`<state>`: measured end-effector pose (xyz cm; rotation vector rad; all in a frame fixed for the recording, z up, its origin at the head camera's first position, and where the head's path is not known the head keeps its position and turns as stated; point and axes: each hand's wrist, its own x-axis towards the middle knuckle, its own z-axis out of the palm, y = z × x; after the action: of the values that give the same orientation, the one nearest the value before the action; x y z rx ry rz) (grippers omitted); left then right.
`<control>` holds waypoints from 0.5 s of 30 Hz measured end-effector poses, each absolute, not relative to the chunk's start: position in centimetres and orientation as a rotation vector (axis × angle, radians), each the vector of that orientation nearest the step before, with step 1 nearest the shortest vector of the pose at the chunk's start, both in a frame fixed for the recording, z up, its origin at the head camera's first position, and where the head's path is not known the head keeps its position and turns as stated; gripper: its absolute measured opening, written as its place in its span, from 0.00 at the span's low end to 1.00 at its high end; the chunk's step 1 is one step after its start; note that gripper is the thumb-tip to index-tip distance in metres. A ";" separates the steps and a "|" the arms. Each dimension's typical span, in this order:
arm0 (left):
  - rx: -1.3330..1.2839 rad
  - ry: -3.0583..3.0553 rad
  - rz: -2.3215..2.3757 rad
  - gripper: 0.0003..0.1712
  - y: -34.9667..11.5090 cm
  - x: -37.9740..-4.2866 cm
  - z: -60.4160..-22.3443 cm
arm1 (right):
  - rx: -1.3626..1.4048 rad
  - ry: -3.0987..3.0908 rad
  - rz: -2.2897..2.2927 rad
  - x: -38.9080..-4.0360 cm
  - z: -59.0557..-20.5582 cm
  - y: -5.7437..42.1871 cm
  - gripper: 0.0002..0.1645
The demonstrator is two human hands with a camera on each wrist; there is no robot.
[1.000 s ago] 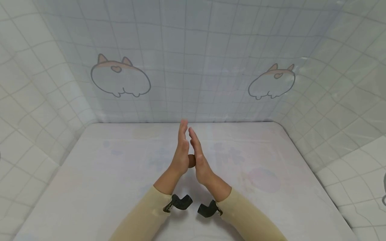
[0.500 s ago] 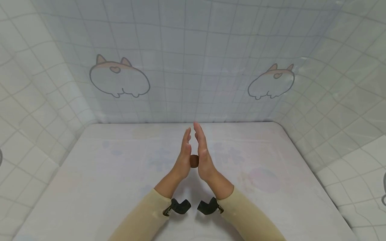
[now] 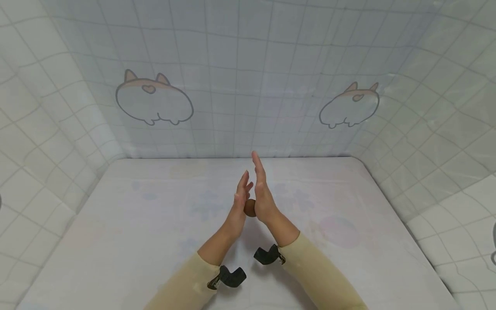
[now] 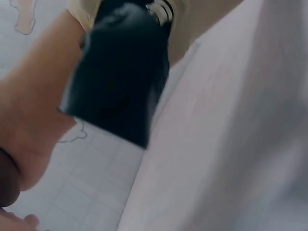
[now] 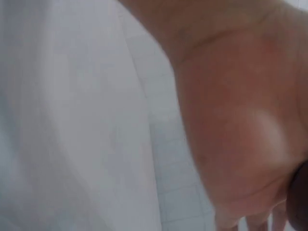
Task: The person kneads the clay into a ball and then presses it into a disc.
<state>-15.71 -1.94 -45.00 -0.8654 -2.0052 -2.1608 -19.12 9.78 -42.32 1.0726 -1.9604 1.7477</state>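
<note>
Between my two palms sits a small round brown lump, smooth and ball-like, of a material I cannot tell. My left hand presses it from the left with fingers extended. From the right, the palm of my right hand touches it, its straight fingers reaching farther forward than the left ones. In the left wrist view the lump shows at the left edge against a palm. The right wrist view has part of the lump at its right edge, beside my right palm.
Below the hands spreads a pale table covering with faint coloured prints. White grid-patterned sheeting with cartoon animal drawings rises behind and at both sides. Black camera mounts stick out from both cream sleeves.
My palms have slid against each other: the right hand has gone forward and the left has drawn back. The brown lump has shifted slightly right and stays between them.
</note>
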 end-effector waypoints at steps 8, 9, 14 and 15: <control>-0.994 -1.849 -2.215 0.48 -2.3 -15.5 -44.5 | 1.016 -2.104 1.741 -20.0 -42.8 9.7 0.60; -0.997 -1.840 -2.217 0.47 -2.4 -15.5 -44.4 | 1.019 -2.109 1.730 -20.1 -42.9 9.7 0.60; -1.006 -1.836 -2.198 0.49 -2.5 -15.4 -44.1 | 1.030 -2.130 1.715 -20.6 -43.5 9.8 0.57; -1.006 -1.836 -2.192 0.50 -2.5 -15.4 -44.0 | 1.031 -2.138 1.716 -20.6 -43.6 9.9 0.56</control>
<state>-15.37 -2.46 -44.01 -1.0057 -1.8359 -2.1924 -20.58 9.87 -43.62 1.0305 -2.1383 1.7158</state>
